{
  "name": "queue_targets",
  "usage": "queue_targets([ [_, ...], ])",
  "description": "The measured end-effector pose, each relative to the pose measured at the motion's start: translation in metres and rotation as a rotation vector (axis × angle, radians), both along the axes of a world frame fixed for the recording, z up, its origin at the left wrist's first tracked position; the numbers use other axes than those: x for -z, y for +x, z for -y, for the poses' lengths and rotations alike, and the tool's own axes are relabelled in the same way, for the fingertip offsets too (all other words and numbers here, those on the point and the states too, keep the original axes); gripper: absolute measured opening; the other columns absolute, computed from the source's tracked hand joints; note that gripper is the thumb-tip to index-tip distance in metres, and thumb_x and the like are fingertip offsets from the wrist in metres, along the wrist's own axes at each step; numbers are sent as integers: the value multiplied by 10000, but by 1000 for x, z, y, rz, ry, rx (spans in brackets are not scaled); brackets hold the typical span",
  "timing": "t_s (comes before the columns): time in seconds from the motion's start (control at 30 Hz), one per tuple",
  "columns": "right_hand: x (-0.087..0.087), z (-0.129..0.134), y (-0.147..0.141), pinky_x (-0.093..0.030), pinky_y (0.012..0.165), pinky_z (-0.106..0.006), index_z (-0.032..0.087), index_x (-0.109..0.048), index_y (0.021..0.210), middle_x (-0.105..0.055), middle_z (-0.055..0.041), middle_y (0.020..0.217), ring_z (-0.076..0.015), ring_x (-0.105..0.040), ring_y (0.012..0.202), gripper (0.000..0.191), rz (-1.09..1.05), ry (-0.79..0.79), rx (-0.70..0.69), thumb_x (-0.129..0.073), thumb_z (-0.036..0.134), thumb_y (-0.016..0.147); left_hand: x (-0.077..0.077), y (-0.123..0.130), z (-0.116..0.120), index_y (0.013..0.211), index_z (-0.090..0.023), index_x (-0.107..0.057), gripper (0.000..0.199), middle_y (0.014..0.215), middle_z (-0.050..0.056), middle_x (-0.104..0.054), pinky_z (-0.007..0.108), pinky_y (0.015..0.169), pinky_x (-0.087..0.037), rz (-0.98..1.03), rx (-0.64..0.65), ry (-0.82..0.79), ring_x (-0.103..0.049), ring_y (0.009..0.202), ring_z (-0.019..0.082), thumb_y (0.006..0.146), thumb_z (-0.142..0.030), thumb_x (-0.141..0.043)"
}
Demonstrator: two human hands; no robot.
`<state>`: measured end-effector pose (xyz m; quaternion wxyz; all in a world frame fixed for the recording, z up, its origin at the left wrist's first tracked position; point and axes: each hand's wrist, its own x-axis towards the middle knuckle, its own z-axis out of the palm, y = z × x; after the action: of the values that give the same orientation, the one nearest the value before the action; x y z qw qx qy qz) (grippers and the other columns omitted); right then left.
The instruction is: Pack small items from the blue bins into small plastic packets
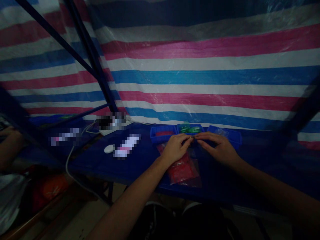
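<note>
My left hand point(177, 146) and my right hand point(217, 145) meet fingertip to fingertip above the blue table. The thumb and fingers of each are pinched together around something small and dark that I cannot make out. Beneath my left hand lie red plastic bags point(183, 171), partly covered by the hand. Just beyond my hands stand three blue bins: the left bin point(153, 135) has something red inside, the middle bin point(179, 128) holds green packets point(191, 129), and the right bin point(237, 136) contains clear plastic.
A white round object point(109, 149) lies on the table point(100, 166) at the left, beside a blurred-out item. Behind it is a white power strip point(117, 126) with a cable point(68, 160). Another person's arm point(10, 146) shows at far left. Blue posts point(105, 90) and a striped sheet point(200, 76) stand behind.
</note>
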<state>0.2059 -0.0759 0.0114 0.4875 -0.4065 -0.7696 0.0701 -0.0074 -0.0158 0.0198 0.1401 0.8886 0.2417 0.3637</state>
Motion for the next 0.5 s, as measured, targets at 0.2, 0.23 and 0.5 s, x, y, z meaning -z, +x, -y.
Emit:
queue_targets([
  [0.2, -16, -5, 28, -544, 1013, -443, 275, -730, 1149, -751, -53, 1170, -255, -701, 1104, 238, 164, 109, 222, -571, 344, 987, 4, -4, 0, 1176, -180, -704, 356, 1157, 95, -722, 377, 966, -529, -76, -142, 89, -677, 1055, 222, 1030, -430, -496],
  [0.23, -19, -7, 38, -534, 1024, -456, 265, -722, 1174, -740, -63, 1201, -270, -686, 1135, 261, 244, 128, 282, -568, 351, 982, 5, -5, -1, 1156, -182, -712, 362, 1153, 95, -721, 387, 976, -524, -101, -172, 94, -674, 1059, 227, 1026, -445, -500],
  [0.5, -10, -27, 107, -561, 821, -488, 199, -783, 895, -777, -133, 979, -323, -719, 861, 378, 487, -48, 589, -573, 511, 939, 15, -15, -14, 1004, -188, -770, 417, 998, 98, -739, 362, 919, -538, -257, -206, -31, -684, 969, 228, 998, -513, -508],
])
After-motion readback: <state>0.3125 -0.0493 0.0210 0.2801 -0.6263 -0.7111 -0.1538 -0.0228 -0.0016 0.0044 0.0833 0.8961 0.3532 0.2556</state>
